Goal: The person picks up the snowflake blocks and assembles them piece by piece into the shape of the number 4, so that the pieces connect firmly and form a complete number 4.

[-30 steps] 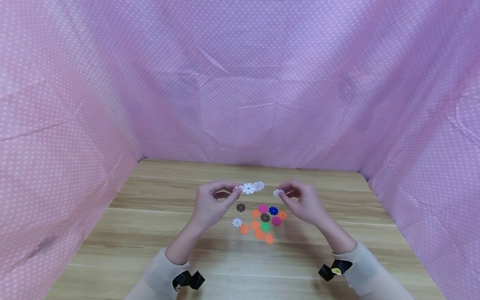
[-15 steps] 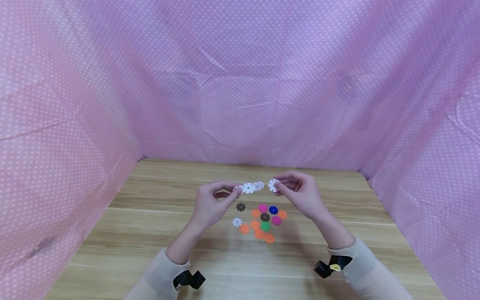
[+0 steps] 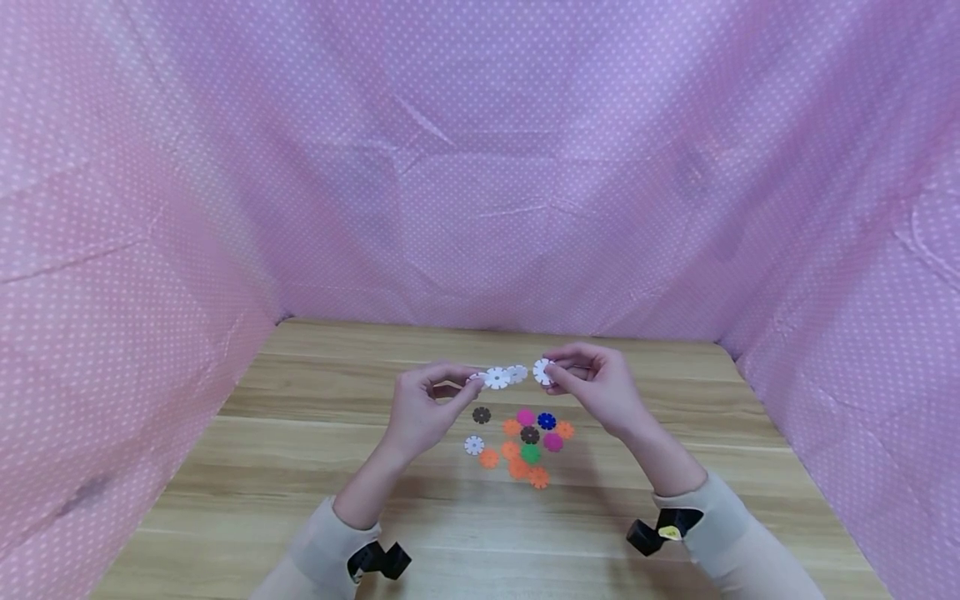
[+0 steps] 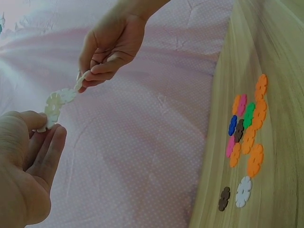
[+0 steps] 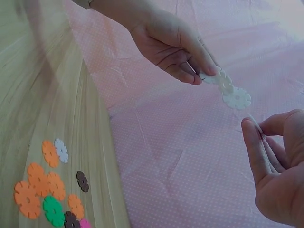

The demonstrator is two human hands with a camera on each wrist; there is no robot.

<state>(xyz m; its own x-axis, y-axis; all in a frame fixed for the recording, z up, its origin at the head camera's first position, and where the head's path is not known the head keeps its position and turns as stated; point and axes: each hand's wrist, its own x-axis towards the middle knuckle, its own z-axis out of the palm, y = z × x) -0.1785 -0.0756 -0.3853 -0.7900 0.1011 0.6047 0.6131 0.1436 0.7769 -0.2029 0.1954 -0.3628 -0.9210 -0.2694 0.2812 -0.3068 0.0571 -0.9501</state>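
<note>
My left hand [image 3: 429, 410] pinches one end of a short chain of white notched discs [image 3: 497, 378], snowflake-shaped building pieces slotted together at angles. The chain points right, held above the table. Facing it, my right hand [image 3: 600, 387] pinches a single white notched disc [image 3: 542, 372] between thumb and fingers. A narrow gap separates this disc from the chain's free end in the head view. In the right wrist view the single disc [image 5: 255, 123] shows edge-on, close to the chain's last disc [image 5: 236, 98]. Fingers of the left hand partly cover the chain's first disc.
Loose notched discs lie on the wooden table [image 3: 300, 467] below the hands: several orange ones [image 3: 519, 467], a green one [image 3: 531, 453], a blue one [image 3: 547, 421], pink ones, brown ones and a white one [image 3: 474, 445]. Pink dotted cloth [image 3: 480, 208] encloses the table's back and sides.
My right hand has risen and moved left, bringing its white disc nearer the chain and turning its flat face into view. The left hand has stayed almost still.
</note>
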